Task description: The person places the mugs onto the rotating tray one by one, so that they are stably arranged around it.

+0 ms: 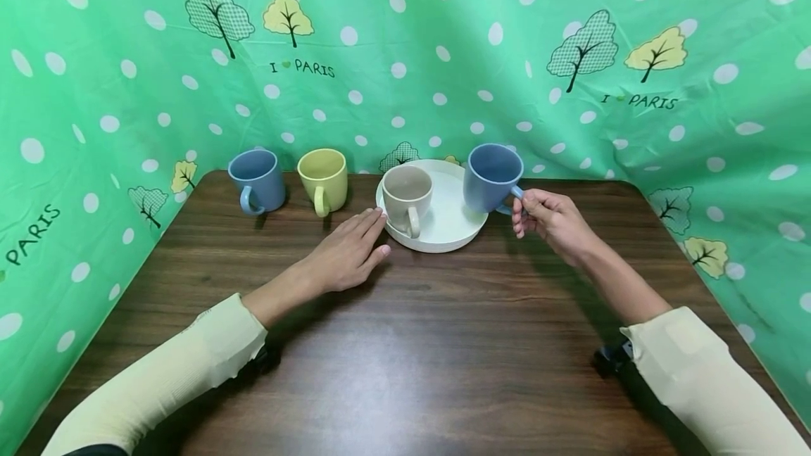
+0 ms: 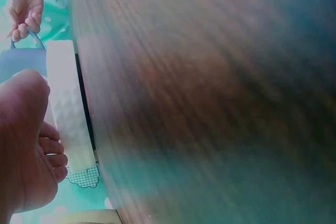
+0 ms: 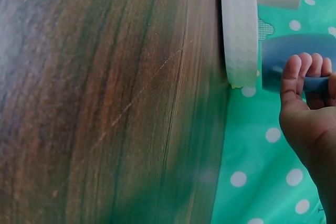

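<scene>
My right hand [image 1: 554, 224] pinches the handle of a blue mug [image 1: 489, 181], which is held upright over the right rim of a round white tray [image 1: 446, 234]. In the right wrist view that mug [image 3: 278, 61] shows beside the tray's wall, with fingers curled round its handle. On the tray's left part stands a grey-beige mug [image 1: 405, 192], its handle toward me. My left hand [image 1: 348, 252] lies with straight fingers, fingertips at the tray's left rim. The left wrist view shows the left hand [image 2: 23, 145] beside the tray wall [image 2: 68, 103].
A yellow mug [image 1: 324, 178] and a second blue mug [image 1: 258, 181] stand at the back left of the dark wooden table [image 1: 405, 350], handles toward me. A green dotted cloth [image 1: 393, 41] hangs behind the table and along both sides.
</scene>
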A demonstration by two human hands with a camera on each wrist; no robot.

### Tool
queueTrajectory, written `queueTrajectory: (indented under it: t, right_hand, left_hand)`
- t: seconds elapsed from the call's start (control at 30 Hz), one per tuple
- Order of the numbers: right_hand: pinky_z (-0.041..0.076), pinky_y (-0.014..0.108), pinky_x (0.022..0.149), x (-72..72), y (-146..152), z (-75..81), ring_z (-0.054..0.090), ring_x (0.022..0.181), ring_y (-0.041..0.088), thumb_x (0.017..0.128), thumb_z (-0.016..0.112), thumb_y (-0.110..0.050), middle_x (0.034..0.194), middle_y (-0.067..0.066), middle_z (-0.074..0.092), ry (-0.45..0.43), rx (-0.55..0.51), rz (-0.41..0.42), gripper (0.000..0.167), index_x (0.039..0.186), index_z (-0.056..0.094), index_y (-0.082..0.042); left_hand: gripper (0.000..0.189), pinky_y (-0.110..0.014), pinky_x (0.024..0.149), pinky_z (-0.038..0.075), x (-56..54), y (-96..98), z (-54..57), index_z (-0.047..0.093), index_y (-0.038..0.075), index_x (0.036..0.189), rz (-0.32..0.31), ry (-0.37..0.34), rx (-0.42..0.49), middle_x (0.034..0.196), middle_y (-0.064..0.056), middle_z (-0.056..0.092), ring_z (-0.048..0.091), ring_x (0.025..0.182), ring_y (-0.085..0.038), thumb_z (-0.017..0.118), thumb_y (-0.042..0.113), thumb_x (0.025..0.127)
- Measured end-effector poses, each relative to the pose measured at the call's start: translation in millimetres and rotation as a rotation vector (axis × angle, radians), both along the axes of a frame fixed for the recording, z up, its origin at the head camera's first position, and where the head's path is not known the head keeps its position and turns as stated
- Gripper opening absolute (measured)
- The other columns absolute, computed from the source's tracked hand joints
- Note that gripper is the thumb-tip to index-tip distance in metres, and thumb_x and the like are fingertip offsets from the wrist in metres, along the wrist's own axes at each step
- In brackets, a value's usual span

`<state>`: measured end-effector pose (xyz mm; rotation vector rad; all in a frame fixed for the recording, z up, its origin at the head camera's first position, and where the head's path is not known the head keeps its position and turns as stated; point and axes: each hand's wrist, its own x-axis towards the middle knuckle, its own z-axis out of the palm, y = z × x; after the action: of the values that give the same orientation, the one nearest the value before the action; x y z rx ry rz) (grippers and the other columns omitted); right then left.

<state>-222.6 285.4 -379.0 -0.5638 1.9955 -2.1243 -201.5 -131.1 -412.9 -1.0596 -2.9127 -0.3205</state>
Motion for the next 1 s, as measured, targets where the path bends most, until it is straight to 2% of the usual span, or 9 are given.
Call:
queueTrajectory:
  t: [0.5, 0.7, 0.9, 1.0]
  right_hand:
    - [0.063, 0.026, 0.072, -9.0, -9.4, -0.5, 0.069, 0.081, 0.013, 0.121, 0.051, -0.018, 0.094, 0.002, 0.069, -0.023, 0.043, 0.068, 0.03, 0.104, 0.067, 0.001]
    - [0.062, 0.026, 0.072, -11.5, -11.4, -1.5, 0.068, 0.082, 0.013, 0.122, 0.048, -0.018, 0.096, 0.001, 0.067, -0.025, 0.07, 0.103, 0.035, 0.107, 0.063, 0.01]
    - [0.061, 0.026, 0.072, -13.5, -12.7, -0.5, 0.066, 0.083, 0.013, 0.122, 0.048, -0.019, 0.093, 0.001, 0.067, -0.061, 0.136, 0.096, 0.033, 0.103, 0.066, 0.001]
    - [0.061, 0.027, 0.071, -14.2, -12.9, 0.0, 0.066, 0.083, 0.014, 0.122, 0.048, -0.019, 0.093, 0.001, 0.067, -0.077, 0.169, 0.099, 0.033, 0.104, 0.065, 0.002]
  left_hand:
    - [0.068, -0.06, 0.142, 0.029, -5.3, -4.0, 2.4, 0.034, -0.009, 0.172, 0.006, 0.0, 0.001, 0.181, -0.03, 0.033, 0.032, 0.171, -0.048, 0.041, 0.038, 0.123]
    - [0.068, -0.06, 0.142, 0.03, -6.3, -4.6, 4.0, 0.035, -0.011, 0.171, 0.004, 0.009, 0.013, 0.18, -0.031, 0.035, 0.033, 0.171, -0.049, 0.042, 0.036, 0.123]
    - [0.066, -0.061, 0.141, 0.03, -8.3, -5.1, 2.8, 0.035, -0.011, 0.171, 0.005, 0.01, 0.025, 0.18, -0.031, 0.036, 0.034, 0.17, -0.049, 0.042, 0.035, 0.123]
    - [0.067, -0.061, 0.142, 0.029, -9.1, -5.3, 2.2, 0.034, -0.01, 0.171, 0.006, 0.001, 0.026, 0.181, -0.031, 0.034, 0.033, 0.171, -0.049, 0.042, 0.036, 0.123]
